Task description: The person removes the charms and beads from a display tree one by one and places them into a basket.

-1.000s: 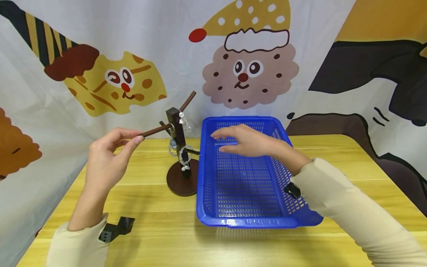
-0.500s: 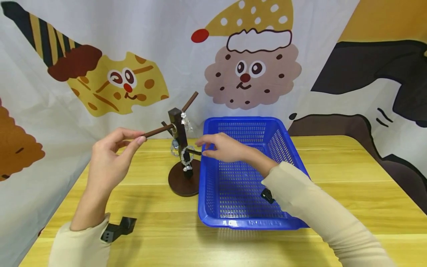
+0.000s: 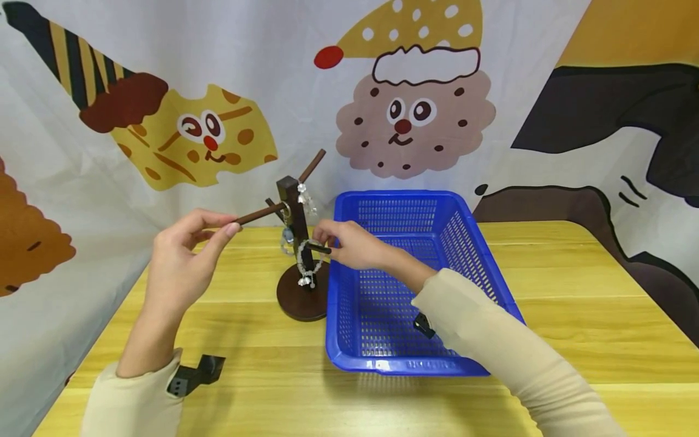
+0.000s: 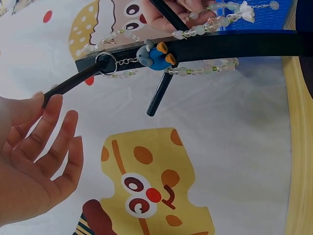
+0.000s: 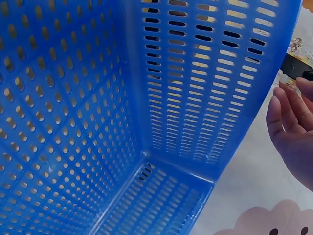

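A dark wooden jewelry stand with several pegs stands upright on a round base. My left hand pinches the end of its front-left peg between thumb and fingertips. From that peg hangs a keychain with a small blue figure. On the lower right peg hangs a clear beaded bracelet with a white flower charm. My right hand reaches in beside this peg and pinches the bracelet's beads, the fingertips partly hidden behind it. Another beaded bracelet hangs from the upper right peg.
Right of the stand, against its base, sits a blue perforated plastic basket under my right forearm. Both are on a yellow wooden table. A white cloth with cartoon prints hangs behind.
My right hand has moved left and down from above the basket to the lower right peg and taken hold of the bracelet there. My left hand stays on its peg.
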Demonstrator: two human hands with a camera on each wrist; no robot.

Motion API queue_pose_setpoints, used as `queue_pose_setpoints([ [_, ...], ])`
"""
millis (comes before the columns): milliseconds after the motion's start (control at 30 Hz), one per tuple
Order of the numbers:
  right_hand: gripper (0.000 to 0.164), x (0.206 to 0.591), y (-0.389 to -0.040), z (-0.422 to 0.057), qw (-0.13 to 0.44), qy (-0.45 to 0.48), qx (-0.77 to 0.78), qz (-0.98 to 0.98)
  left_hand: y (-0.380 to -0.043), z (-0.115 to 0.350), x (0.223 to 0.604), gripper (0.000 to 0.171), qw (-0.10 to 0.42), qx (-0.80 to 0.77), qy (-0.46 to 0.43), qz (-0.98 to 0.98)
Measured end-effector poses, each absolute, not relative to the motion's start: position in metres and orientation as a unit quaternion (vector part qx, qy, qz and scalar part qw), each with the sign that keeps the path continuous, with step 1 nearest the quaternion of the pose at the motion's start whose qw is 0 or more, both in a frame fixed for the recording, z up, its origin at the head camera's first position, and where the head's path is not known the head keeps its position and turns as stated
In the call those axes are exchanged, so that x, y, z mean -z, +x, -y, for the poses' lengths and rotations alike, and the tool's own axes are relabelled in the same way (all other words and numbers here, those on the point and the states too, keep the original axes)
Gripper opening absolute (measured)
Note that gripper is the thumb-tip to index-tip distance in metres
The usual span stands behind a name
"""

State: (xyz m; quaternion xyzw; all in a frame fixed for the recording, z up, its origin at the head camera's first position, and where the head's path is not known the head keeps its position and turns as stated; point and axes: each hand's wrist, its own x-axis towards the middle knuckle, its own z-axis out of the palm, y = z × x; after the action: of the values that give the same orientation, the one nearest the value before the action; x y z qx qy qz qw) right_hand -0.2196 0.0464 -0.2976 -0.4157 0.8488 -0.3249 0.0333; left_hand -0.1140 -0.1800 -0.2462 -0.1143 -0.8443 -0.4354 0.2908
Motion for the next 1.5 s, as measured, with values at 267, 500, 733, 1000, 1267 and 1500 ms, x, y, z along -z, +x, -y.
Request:
queue_pose_setpoints([
  [267, 0.018, 0.296, -0.217, -0.051, 0.038, -0.403, 0.351, -0.844, -0.114, 0.179, 0.247, 0.011, 0.290, 0.431, -0.115, 0.847],
  [500, 0.017, 0.285, -0.212, -0.058, 0.083, -0.404, 0.390, -0.823, -0.114, 0.179, 0.247, 0.010, 0.288, 0.435, -0.118, 0.845],
  [733, 0.014, 0.273, -0.206, -0.066, 0.100, -0.410, 0.413, -0.807, -0.114, 0.179, 0.247, 0.011, 0.287, 0.432, -0.117, 0.847],
  [1000, 0.013, 0.262, -0.200, -0.077, 0.114, -0.424, 0.428, -0.790, -0.114, 0.178, 0.247, 0.011, 0.285, 0.430, -0.119, 0.848],
  [1267, 0.012, 0.248, -0.195, -0.094, 0.097, -0.435, 0.430, -0.785, -0.115, 0.179, 0.247, 0.010, 0.285, 0.436, -0.122, 0.845],
  [1500, 0.014, 0.241, -0.198, -0.113, 0.085, -0.413, 0.435, -0.795, -0.115, 0.179, 0.247, 0.010, 0.287, 0.443, -0.121, 0.841],
])
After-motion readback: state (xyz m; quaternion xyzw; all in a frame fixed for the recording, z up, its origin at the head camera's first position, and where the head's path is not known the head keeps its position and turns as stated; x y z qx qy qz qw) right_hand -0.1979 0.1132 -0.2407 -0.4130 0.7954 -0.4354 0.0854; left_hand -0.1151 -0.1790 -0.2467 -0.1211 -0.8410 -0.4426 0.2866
